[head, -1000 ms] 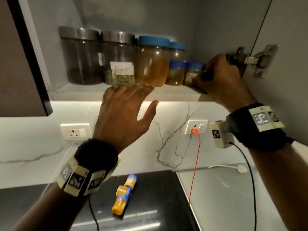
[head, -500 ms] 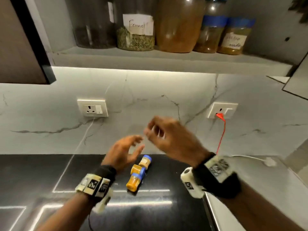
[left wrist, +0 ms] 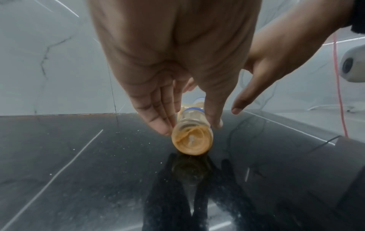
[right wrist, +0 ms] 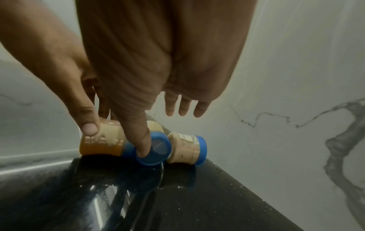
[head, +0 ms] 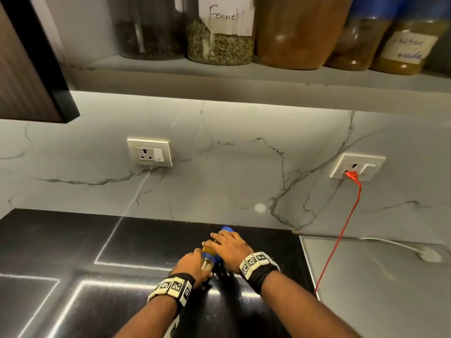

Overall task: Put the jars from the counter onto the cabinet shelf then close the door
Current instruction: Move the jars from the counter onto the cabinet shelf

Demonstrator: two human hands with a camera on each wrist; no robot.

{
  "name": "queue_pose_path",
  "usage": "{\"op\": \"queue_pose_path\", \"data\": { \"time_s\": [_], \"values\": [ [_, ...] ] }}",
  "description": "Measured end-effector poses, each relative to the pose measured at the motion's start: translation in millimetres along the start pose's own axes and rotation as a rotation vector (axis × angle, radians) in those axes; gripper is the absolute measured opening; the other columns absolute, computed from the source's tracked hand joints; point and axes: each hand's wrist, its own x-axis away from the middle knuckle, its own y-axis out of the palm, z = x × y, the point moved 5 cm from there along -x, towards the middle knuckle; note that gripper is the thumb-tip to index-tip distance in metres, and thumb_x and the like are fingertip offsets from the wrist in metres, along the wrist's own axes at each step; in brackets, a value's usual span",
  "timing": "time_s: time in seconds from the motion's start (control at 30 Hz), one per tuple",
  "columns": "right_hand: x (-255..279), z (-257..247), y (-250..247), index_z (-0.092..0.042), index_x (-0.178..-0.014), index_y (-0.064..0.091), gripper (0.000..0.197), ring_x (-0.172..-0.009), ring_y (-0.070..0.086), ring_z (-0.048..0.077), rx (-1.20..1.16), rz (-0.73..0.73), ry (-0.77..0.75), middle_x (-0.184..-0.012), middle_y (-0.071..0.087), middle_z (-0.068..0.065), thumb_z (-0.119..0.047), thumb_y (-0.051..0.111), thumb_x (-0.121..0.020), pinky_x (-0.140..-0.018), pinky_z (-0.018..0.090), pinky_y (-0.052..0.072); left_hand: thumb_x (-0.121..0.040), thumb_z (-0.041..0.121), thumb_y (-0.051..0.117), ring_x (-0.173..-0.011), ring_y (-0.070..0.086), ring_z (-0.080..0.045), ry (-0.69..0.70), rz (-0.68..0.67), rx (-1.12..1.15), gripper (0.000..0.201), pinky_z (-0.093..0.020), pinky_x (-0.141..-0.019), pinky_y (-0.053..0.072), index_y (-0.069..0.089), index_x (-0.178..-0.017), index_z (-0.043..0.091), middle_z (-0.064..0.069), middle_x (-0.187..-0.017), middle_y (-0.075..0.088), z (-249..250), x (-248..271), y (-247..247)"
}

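I'm pinching the nearest jar (left wrist: 192,140), lying lengthwise away from me, in my left grip (left wrist: 173,62); my loose right grip (right wrist: 168,54) is touching a blue lid (right wrist: 161,147).

jars (right wrist: 102,143): orange | lids (right wrist: 161,150): blue | counter (head: 61,240): black | backsplash (head: 231,172): white, grey veins | cable (head: 346,225): red

Grey-veined marble wall (head: 231,172) backs a glossy black worktop (head: 73,252); a white socket (head: 149,152) left, a second socket (head: 357,165) right holding a red cable (head: 343,230).
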Motion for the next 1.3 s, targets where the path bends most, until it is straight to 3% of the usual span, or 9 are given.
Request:
{"op": "queue_pose_path", "data": {
  "time_s": [0.3,0.53,0.63,0.87,0.97,1.07,1.13,1.2,1.3],
  "values": [
    [-15,5,22,-0.023,-0.157,0.043,0.066,-0.138,0.051,0.038,0.094,0.055,-0.042,-0.143,0.059,0.013,-0.016,0.069,-0.096,-0.124,0.054,0.03,-0.078,0.041,0.073,-0.118,0.064,-0.025,0.044,-0.148,-0.002,0.09,-0.036,-0.101,0.054,0.027,-0.155,0.029,-0.008,-0.136,0.061,-13,5,6],
    [0,-14,25,-0.024,-0.145,0.044,0.065,-0.131,0.049,0.036,0.071,0.041,-0.009,-0.135,0.057,0.014,-0.029,0.074,-0.088,-0.116,0.056,0.033,-0.061,0.042,0.077,-0.095,0.065,-0.02,0.07,-0.163,0.084,0.071,-0.037,-0.09,0.06,0.046,-0.125,0.041,-0.002,-0.112,0.065,-43,33,1],
    [17,-12,13,-0.033,-0.141,0.04,0.067,-0.126,0.051,0.03,-0.108,0.112,0.056,-0.135,0.053,0.006,-0.045,0.07,-0.082,-0.11,0.048,0.04,-0.063,0.042,0.078,-0.093,0.067,-0.015,0.135,-0.148,0.185,0.065,-0.027,-0.079,0.058,0.043,-0.118,0.039,0.002,-0.11,0.066,-39,51,-16],
    [88,5,-53,-0.044,-0.118,0.043,0.06,-0.101,0.058,0.008,-0.717,0.43,0.23,-0.116,0.053,-0.016,-0.067,0.077,-0.075,-0.091,0.032,0.054,-0.074,0.041,0.089,-0.071,0.064,-0.004,0.516,0.086,0.44,0.059,-0.02,-0.068,0.054,0.046,-0.111,0.026,0.005,-0.09,0.07,42,126,-113],
    [136,2,-107,-0.046,-0.139,0.045,0.061,-0.087,0.064,0.006,-0.889,0.597,0.131,-0.099,0.066,-0.007,-0.056,0.078,-0.088,-0.086,0.03,0.055,-0.07,0.043,0.094,-0.069,0.066,-0.012,0.707,0.126,0.554,0.068,-0.032,-0.068,0.058,0.046,-0.113,0.021,-0.003,-0.093,0.072,86,174,-166],
    [194,-10,-174,-0.031,-0.144,0.055,0.043,-0.075,0.066,0.027,-0.97,0.796,0.057,-0.099,0.071,0.007,-0.041,0.066,-0.103,-0.075,0.044,0.06,-0.063,0.051,0.094,-0.076,0.073,-0.024,0.896,0.24,0.563,0.076,-0.038,-0.072,0.062,0.046,-0.117,0.029,0.001,-0.103,0.07,124,228,-215],
    [235,-19,-216,-0.031,-0.134,0.065,0.035,-0.079,0.071,0.03,-0.988,0.969,0.044,-0.11,0.075,0.004,-0.046,0.06,-0.102,-0.076,0.045,0.063,-0.066,0.06,0.088,-0.083,0.074,-0.027,1.047,0.361,0.554,0.075,-0.037,-0.074,0.062,0.047,-0.121,0.03,0.002,-0.108,0.069,149,267,-249],
    [272,-32,-255,-0.036,-0.126,0.07,0.035,-0.09,0.075,0.025,-0.99,1.14,0.055,-0.123,0.076,-0.002,-0.055,0.059,-0.097,-0.08,0.036,0.062,-0.069,0.066,0.082,-0.093,0.075,-0.028,1.151,0.466,0.556,0.07,-0.033,-0.077,0.063,0.048,-0.121,0.037,0.004,-0.113,0.069,172,301,-279],
    [322,-51,-308,-0.047,-0.116,0.073,0.034,-0.107,0.075,0.007,-0.985,1.374,0.035,-0.121,0.077,-0.011,-0.06,0.068,-0.085,-0.086,0.015,0.057,-0.067,0.065,0.084,-0.102,0.074,-0.02,1.25,0.6,0.596,0.068,-0.027,-0.079,0.062,0.046,-0.119,0.046,0.014,-0.119,0.068,203,334,-312]
  ]
}}
